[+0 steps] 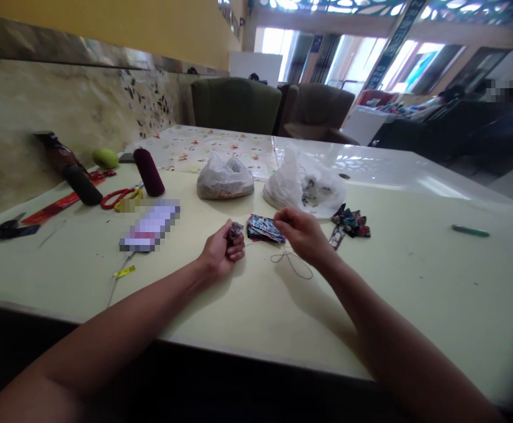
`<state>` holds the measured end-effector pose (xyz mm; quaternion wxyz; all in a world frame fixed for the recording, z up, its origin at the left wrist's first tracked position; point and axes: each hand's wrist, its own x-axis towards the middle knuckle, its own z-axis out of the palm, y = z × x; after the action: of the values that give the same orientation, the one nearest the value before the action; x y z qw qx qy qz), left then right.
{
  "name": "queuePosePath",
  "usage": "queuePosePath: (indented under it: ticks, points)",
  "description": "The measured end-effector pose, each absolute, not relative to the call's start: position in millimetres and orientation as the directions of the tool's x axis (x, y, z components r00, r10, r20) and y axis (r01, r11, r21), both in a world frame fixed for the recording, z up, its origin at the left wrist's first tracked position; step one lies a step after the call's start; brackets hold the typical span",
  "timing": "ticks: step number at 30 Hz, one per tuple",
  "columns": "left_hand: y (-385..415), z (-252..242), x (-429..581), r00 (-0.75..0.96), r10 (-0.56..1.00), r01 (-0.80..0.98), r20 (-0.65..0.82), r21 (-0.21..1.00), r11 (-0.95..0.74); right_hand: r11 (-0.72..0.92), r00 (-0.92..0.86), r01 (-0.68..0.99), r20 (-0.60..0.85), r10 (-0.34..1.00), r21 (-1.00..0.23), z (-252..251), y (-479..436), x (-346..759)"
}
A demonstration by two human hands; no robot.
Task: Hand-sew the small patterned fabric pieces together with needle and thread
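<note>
My left hand [223, 251] is closed around a small dark patterned piece of fabric [236, 229], which sticks up between thumb and fingers. To its right, my right hand [299, 230] is raised with the fingers pinched together; what they hold, if anything, is too small to make out. Between the hands lies a stack of patterned fabric pieces [263, 228]. A thin dark thread [298, 273] loops on the table just below the right hand. Beyond that hand sits a cluster of dark folded fabric pieces [352, 223].
Two white plastic bags [225, 179] stand behind the stack. At left are a phone [151, 226] on a cable, red-and-yellow scissors [122, 198], a maroon thread cone [149, 171], a dark cone [83, 185] and a green fruit [105, 157]. A green pen-like object [470, 231] lies right.
</note>
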<state>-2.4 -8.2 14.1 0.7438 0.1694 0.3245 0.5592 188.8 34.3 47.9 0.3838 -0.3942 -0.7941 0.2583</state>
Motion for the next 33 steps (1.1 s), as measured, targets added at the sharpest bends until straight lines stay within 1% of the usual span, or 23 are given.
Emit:
queuePosePath:
  ticks: [2,4,8,11,15,19,21,25,29,31,33]
  points:
    - [-13,11,5,0.219,0.938,-0.675,-0.269,0.652,0.345,0.628,-0.413,0.37,0.485,0.771,-0.684,48,18,175]
    - [-17,8,9,0.266,0.93,-0.638,-0.253,0.677,0.366,0.679,-0.439,0.359,0.526,0.729,-0.641,47,6,165]
    - [-23,7,13,0.333,0.904,-0.586,-0.267,0.693,0.42,0.722,-0.5,0.403,0.525,0.689,-0.563,41,0,160]
    - [-23,9,13,0.358,0.896,-0.585,-0.264,0.684,0.435,0.729,-0.52,0.389,0.519,0.679,-0.564,39,5,164]
    - [-22,10,11,0.364,0.898,-0.612,-0.246,0.663,0.43,0.738,-0.493,0.324,0.561,0.665,-0.591,41,10,169]
    - [-19,8,11,0.342,0.908,-0.635,-0.242,0.653,0.413,0.769,-0.512,0.317,0.583,0.631,-0.555,41,9,170]
    - [-18,6,11,0.333,0.908,-0.633,-0.255,0.653,0.416,0.786,-0.563,0.334,0.559,0.609,-0.521,39,7,169]
    - [-18,2,12,0.311,0.914,-0.612,-0.26,0.68,0.402,0.777,-0.669,0.402,0.424,0.611,-0.485,36,7,167]
    - [-19,3,13,0.274,0.937,-0.609,-0.218,0.715,0.345,0.735,-0.661,0.441,0.369,0.654,-0.515,36,9,167]
    - [-21,3,14,0.252,0.947,-0.599,-0.199,0.736,0.314,0.72,-0.642,0.458,0.366,0.673,-0.521,35,9,167]
    - [-22,4,14,0.25,0.952,-0.576,-0.179,0.762,0.295,0.711,-0.622,0.439,0.386,0.682,-0.55,33,11,166]
